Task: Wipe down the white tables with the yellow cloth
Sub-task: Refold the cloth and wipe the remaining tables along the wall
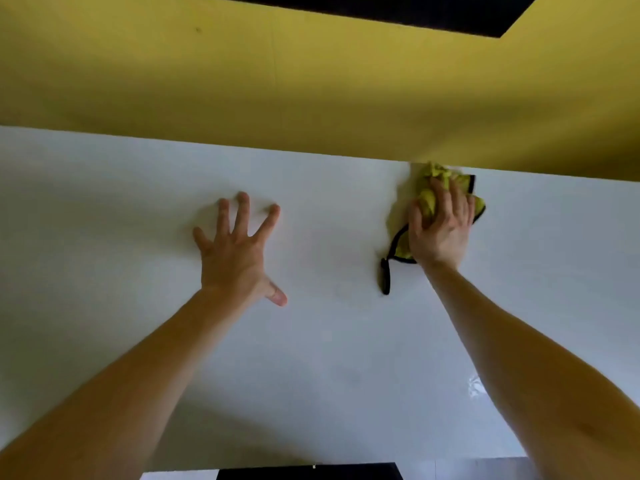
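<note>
Right hand [440, 230] is gripping the crumpled yellow black-edged cloth [437, 174], fingers curling round it, at far edge of the smooth white table [346, 341]. Left hand [239, 254] is bracing, fingers spreading wide. Wiping is ongoing; next stroke prob. needs pulling nearer.

The middle of the yellow cloth [437, 173] lies hidden under the right hand [440, 233]. Just beyond the fingers [456, 194] its far edge blurs into the yellow wall [311, 98]. The worktop [104, 209] runs off both side edges. Both forearms are cut off by the lower edge. A dark shape [308, 473], well back from the fingers, is cut off there too.
</note>
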Demonstrator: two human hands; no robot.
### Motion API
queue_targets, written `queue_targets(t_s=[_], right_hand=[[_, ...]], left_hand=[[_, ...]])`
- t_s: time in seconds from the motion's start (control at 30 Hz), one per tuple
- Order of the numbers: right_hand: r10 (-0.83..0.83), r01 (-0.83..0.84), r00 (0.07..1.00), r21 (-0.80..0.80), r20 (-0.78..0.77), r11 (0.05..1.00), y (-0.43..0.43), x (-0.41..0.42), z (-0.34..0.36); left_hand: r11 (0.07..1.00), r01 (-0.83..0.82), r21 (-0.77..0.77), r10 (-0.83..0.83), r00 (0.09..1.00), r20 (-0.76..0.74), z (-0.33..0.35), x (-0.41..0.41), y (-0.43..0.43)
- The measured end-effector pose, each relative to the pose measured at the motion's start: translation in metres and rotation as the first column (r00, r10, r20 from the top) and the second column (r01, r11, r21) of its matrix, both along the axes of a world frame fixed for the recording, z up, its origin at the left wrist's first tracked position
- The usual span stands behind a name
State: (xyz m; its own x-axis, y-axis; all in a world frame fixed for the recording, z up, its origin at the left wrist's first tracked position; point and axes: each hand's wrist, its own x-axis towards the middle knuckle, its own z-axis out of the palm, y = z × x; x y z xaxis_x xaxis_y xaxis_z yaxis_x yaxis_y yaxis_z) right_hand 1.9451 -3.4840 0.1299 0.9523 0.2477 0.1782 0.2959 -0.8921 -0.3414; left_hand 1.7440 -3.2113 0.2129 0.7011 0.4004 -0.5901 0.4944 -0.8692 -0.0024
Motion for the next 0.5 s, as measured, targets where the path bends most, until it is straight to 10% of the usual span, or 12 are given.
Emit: queue_targets(t_s=[0.1, 0.2, 0.37, 0.5], right_hand=[[-0.461, 0.460, 0.885, 0.027, 0.063, 0.887, 0.054, -0.013, -0.007], [0.090, -0.090, 0.996, -0.018, 0.006, 0.996, 0.133, -0.049, 0.006], [0.607, -0.606, 0.791, 0.038, -0.075, 0.795, 0.112, -0.021, 0.011], [0.060, -0.060, 0.997, 0.002, -0.052, 0.998, -0.006, 0.026, 0.005]], left_hand=[[1.000, 0.009, 0.010, -0.009, 1.000, -0.002, 0.001, 0.002, -0.003], [1.000, 0.014, 0.028, -0.013, 1.000, -0.019, 0.001, 0.005, -0.007], [0.999, 0.017, 0.030, -0.016, 1.000, -0.010, 0.003, 0.004, -0.005], [1.000, 0.007, 0.004, -0.007, 1.000, -0.009, 0.004, 0.001, -0.004]])
